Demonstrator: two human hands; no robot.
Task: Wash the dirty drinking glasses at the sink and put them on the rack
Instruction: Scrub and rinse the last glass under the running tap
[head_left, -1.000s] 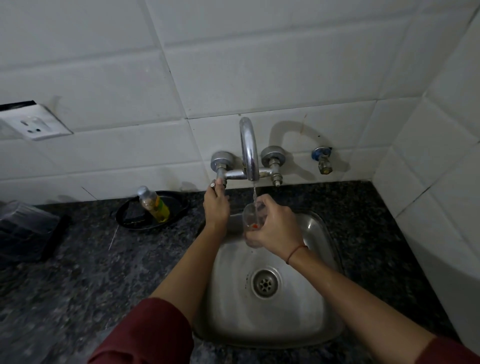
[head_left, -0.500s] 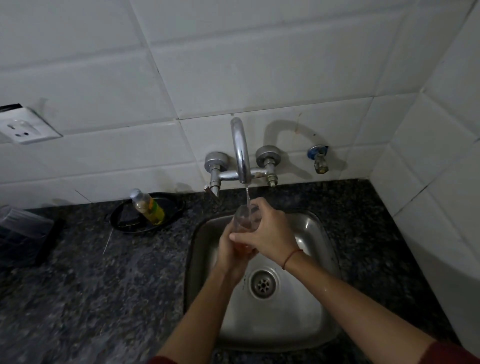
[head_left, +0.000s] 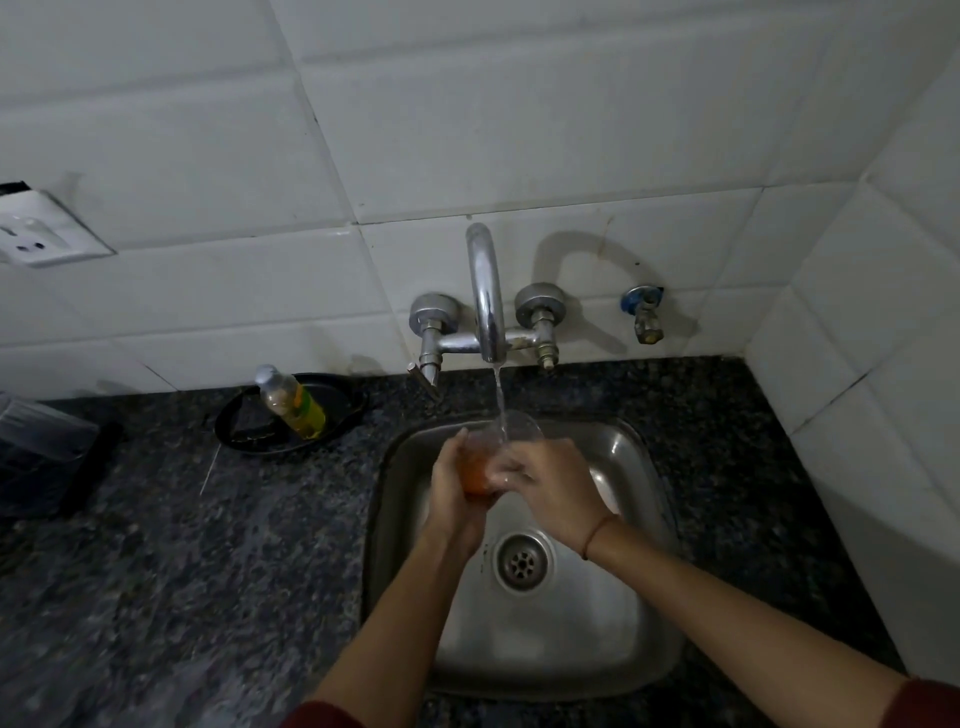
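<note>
**Wet glass held under the tap, over the sink**

The drinking glass sits at the centre of the frame, directly under the faucet stream. The left hand has its fingers curled around the lower body; the right hand has its fingers wrapped on the glass's right side. An orange tint shows in its base (probably residue).

It looks light, stiff, breakable, and slippery while wet, so a grip around the body seems safer than one at the rim. The steel sink walls and the spout just above are the hard edges to avoid. Open counter lies at lower left; no rack is visible.
</note>
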